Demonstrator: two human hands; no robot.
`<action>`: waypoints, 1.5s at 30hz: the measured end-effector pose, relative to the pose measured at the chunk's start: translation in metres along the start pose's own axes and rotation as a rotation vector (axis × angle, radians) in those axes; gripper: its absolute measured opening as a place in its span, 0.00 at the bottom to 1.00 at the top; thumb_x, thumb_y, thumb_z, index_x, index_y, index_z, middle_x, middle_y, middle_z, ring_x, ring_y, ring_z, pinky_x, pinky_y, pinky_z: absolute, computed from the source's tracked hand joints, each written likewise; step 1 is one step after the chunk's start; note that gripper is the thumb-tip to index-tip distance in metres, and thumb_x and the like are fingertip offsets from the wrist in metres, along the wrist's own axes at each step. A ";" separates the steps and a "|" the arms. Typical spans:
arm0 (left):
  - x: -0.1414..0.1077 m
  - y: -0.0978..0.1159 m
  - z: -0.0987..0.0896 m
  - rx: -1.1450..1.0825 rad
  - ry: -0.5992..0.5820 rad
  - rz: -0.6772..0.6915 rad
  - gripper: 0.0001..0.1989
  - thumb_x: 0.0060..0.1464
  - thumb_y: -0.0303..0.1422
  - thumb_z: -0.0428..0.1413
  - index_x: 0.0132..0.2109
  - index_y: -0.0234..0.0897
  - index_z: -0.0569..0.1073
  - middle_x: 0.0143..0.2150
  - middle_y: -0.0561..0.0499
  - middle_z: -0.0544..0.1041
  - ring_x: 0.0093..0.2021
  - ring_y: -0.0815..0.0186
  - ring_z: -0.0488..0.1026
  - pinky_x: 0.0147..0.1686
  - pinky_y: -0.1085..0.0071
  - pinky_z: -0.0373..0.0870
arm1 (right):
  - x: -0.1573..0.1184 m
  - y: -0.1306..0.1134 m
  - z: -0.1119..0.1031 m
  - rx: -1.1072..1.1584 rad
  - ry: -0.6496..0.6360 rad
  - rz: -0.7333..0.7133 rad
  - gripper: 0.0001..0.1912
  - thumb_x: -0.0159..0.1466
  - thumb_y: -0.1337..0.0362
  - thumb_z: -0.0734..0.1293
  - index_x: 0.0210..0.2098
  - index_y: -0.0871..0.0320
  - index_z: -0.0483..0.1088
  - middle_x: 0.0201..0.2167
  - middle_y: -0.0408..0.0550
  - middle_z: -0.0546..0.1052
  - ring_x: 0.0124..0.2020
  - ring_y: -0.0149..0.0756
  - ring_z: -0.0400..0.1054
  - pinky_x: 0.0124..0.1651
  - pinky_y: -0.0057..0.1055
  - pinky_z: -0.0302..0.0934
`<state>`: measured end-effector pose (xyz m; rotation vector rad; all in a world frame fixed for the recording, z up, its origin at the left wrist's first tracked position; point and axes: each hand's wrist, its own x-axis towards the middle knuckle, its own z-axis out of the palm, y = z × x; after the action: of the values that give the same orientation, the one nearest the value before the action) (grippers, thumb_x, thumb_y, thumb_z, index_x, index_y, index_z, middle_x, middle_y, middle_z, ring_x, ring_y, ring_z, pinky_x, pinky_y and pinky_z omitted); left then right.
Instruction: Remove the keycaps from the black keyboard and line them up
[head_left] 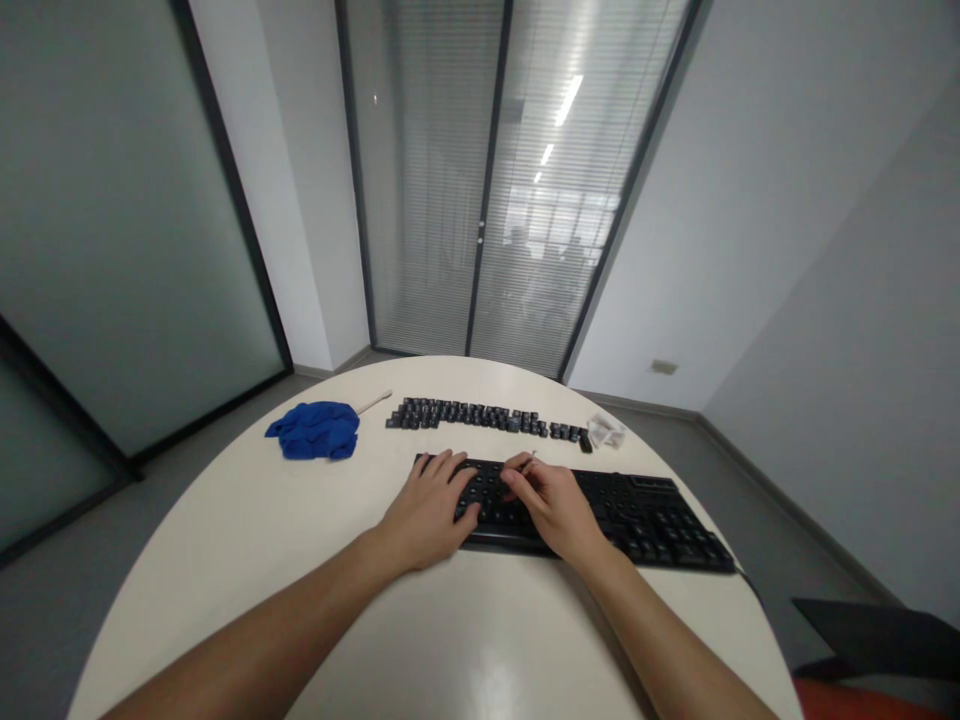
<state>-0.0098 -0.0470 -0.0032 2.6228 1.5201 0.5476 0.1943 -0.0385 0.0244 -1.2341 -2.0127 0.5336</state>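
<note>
A black keyboard [517, 540] lies across the middle and right of the round table, with keycaps off in its left part. My left hand [431, 508] rests on its left end, fingers spread and holding nothing. Over the keyboard's middle-left area, my right hand [551, 500] has its thumb and fingers pinched together; whatever is between the fingertips is too small to name. Beyond the keyboard, loose black keycaps [480, 416] are laid out in rows.
A crumpled blue cloth [316, 430] lies at the table's left, beside a thin light stick [373, 403]. Clear plastic [606, 431] sits right of the keycaps. The round white table [247, 530] has a curved edge; a chair [885, 640] stands at lower right.
</note>
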 end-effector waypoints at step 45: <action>0.000 -0.002 0.001 0.003 -0.001 0.002 0.23 0.62 0.40 0.48 0.62 0.39 0.65 0.66 0.42 0.63 0.66 0.49 0.56 0.65 0.45 0.48 | -0.001 -0.009 0.006 -0.072 -0.063 -0.048 0.15 0.68 0.54 0.61 0.33 0.56 0.71 0.26 0.44 0.75 0.29 0.35 0.69 0.36 0.28 0.58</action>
<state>-0.0110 -0.0461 -0.0049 2.6266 1.5188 0.5440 0.1848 -0.0434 0.0263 -1.2224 -2.1255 0.4866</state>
